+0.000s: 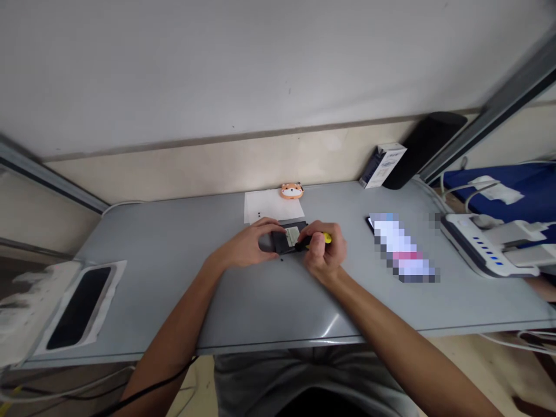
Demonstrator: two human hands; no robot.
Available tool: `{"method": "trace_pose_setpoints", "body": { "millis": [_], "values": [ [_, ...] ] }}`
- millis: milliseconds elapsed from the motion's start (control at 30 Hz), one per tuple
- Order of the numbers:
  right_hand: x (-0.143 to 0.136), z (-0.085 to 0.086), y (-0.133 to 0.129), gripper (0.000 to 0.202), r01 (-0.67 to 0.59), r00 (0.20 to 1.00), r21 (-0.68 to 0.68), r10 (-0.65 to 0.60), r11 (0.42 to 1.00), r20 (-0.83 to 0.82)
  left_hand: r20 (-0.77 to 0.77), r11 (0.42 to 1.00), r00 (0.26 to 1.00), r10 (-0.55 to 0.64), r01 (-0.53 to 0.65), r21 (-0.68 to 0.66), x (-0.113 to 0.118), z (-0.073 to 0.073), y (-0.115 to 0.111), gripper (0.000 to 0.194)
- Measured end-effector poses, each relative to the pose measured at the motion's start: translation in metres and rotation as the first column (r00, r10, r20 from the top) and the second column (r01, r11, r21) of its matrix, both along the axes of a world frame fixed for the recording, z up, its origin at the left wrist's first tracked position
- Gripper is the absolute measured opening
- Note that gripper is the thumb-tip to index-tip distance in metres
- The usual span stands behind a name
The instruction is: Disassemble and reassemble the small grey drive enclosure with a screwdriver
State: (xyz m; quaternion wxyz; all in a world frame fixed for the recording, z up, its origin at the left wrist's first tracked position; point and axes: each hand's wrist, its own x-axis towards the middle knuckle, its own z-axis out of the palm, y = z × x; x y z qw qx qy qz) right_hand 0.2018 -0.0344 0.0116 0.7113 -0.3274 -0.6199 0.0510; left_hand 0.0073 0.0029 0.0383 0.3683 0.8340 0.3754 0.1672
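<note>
Pale wall (278, 69) rises behind the grey desk (174, 231), and from where I stand the work sits near the middle of that desktop. A flat black box (282, 244) lies there between the 2 hands, just on the near side of some white paper (267, 202). The left hand (247, 246) grips its left end, thumb at the near edge, fingers at the far edge. The right hand (326, 249) is curled tightly around a black-and-yellow tool (306, 241), its tip down by the box's near right part; whether it is seated in anything, I can't tell.

To do this well, I'd say, keep the left hand firm so the box can't slide, hold the tool in line with whatever it meets, and press steadily rather than hard.

The box looks dark and thin, with 1 pale label (292, 236) on its upper face, the print too small to read. Just beside its near edge is 1 dark speck (282, 260). A few more dark dots (259, 215) show on the paper, near an orange animal-faced case (291, 191).
</note>
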Motion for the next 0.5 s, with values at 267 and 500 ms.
{"method": "trace_pose_setpoints", "body": {
  "millis": [267,500],
  "values": [
    [-0.0020,-0.0035,0.0004,0.019,0.003,1.000,0.021,-0.002,1.000,-0.021,-0.025,1.000,1.000,-0.006,0.006,0.000,0.0007,0.0048,-0.0019,0.044],
    [-0.0013,0.0016,0.0000,0.022,-0.018,1.000,-0.008,0.018,1.000,0.009,-0.025,1.000,1.000,0.005,-0.005,0.000,-0.0003,0.0008,-0.0006,0.046]
  ]
}}
